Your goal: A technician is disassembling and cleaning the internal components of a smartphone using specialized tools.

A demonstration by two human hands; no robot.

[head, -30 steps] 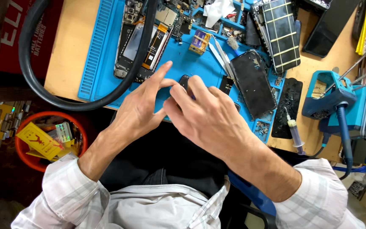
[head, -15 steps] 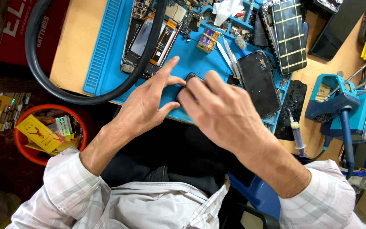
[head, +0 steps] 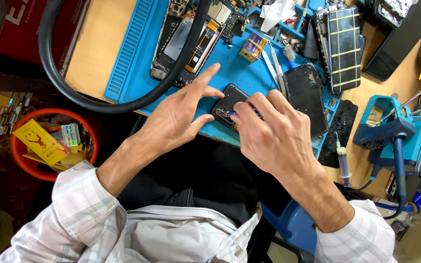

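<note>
A small dark phone [head: 229, 101] lies near the front edge of a blue work mat [head: 239, 73]. My left hand [head: 179, 117] rests beside it, thumb and fingers touching its left side and steadying it. My right hand [head: 274, 134] covers the phone's right half and pinches a thin blue-handled tool [head: 237, 113] whose tip meets the phone. Most of the tool is hidden under my fingers.
An opened phone with exposed boards [head: 183, 41] lies under a black ring-shaped hose [head: 74, 92]. Tweezers [head: 274, 70], a dark back cover [head: 305, 97], a taped phone [head: 343, 46], a syringe [head: 343, 163], a blue stand [head: 388, 129] and a red bin [head: 49, 146] surround the mat.
The view has shifted so the mat sits lower and to the right. My hands have spread slightly, exposing more of the dark phone between them.
</note>
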